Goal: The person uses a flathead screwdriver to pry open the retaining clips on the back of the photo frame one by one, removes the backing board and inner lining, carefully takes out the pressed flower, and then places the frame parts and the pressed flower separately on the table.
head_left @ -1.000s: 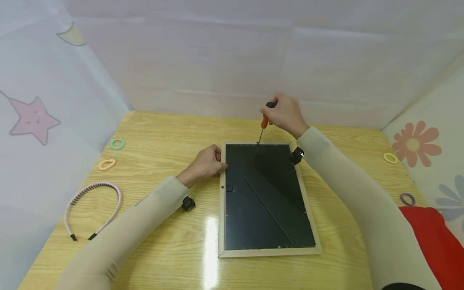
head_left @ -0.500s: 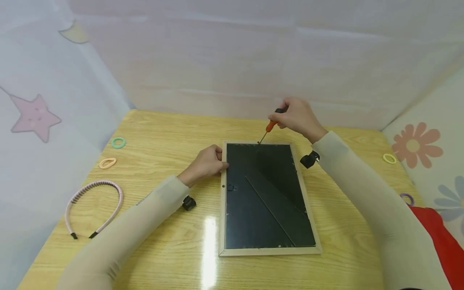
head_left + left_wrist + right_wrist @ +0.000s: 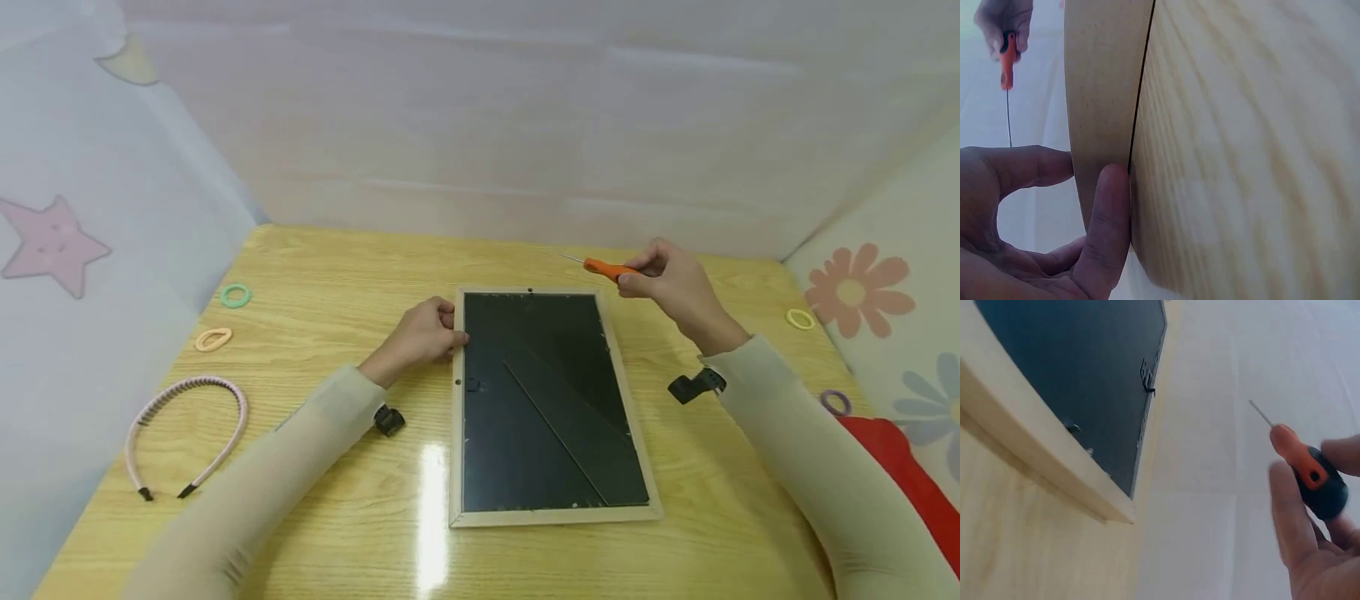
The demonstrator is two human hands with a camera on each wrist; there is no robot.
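Orange screwdriver in right hand, frame in left hand

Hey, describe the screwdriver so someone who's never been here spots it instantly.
On the wooden table lies a dark-backed picture frame. Near its far right corner, the right hand holds the screwdriver, set apart by its orange-and-black handle and thin metal shaft.

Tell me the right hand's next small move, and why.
Probably bring the screwdriver to what looks like a small tab along the right side of the frame: the right hand holds it clear, while the left hand grips the opposite side.
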